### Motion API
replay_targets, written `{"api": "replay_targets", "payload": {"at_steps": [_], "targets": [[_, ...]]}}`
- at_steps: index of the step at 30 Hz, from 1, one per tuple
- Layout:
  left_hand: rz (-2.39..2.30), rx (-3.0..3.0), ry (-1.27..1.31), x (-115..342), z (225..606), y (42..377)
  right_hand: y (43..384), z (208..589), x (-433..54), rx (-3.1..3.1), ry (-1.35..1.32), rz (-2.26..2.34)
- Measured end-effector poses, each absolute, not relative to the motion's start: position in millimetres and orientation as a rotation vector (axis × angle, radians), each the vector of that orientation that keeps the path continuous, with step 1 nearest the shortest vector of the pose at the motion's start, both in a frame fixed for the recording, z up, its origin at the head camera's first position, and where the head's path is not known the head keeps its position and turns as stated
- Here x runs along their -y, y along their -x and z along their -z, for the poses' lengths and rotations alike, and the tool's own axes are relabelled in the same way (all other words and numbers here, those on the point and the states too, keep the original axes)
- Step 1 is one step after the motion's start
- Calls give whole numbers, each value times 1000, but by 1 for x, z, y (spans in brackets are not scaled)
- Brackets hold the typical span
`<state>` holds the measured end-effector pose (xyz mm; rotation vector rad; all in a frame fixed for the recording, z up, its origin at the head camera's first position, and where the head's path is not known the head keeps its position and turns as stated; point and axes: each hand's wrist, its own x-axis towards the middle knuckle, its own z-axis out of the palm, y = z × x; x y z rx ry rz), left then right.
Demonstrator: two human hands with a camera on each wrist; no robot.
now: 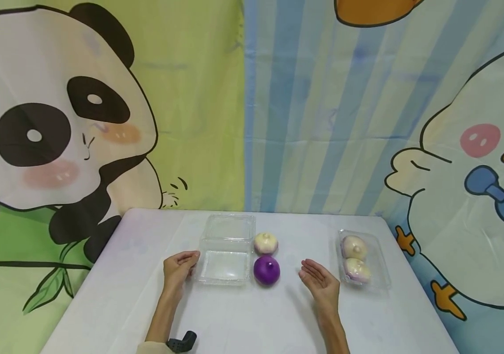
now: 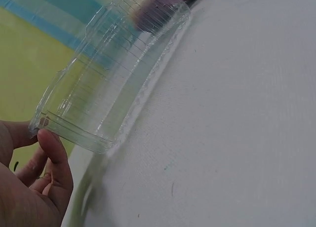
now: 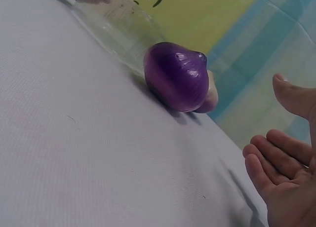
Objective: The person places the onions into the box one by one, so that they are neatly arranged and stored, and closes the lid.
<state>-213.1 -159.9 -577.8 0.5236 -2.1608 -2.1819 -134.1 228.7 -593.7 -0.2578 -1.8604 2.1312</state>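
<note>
A clear plastic clamshell box (image 1: 225, 267) lies with its lid folded back on the table. My left hand (image 1: 179, 269) pinches its left rim between thumb and fingers, which shows closely in the left wrist view, where the hand (image 2: 37, 180) is at the box's corner. Right beside the box stand a purple onion (image 1: 266, 270) and, behind it, a pale onion (image 1: 266, 244). My right hand (image 1: 322, 285) hovers over the table to the right of them, fingers extended and palm turned inward, holding nothing. In the right wrist view the purple onion (image 3: 177, 77) partly hides the pale one.
At the right of the white table (image 1: 252, 324) is another clear box (image 1: 378, 260) with two pale onions (image 1: 354, 247) inside. Behind the table hang curtains printed with a panda (image 1: 115, 147) and a white bird (image 1: 464, 211).
</note>
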Motion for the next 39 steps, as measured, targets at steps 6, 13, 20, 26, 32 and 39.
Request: {"api": "replay_targets", "payload": {"at_steps": [6, 13, 20, 26, 32, 39], "targets": [[2161, 2180, -553, 160, 578, 210, 139, 596, -224, 1998, 96, -2033], [2179, 2147, -533, 161, 578, 211, 145, 593, -218, 2117, -53, -2004], [2187, 2160, -529, 161, 578, 212, 150, 593, -207, 2133, -100, -2008], [2181, 2166, -548, 161, 578, 213, 155, 598, -199, 2144, -101, -2027], [2196, 2147, -544, 161, 577, 213, 159, 602, -193, 2133, -85, -2039], [2210, 2128, -552, 160, 578, 213, 159, 603, -186, 2141, -39, -2086]]}}
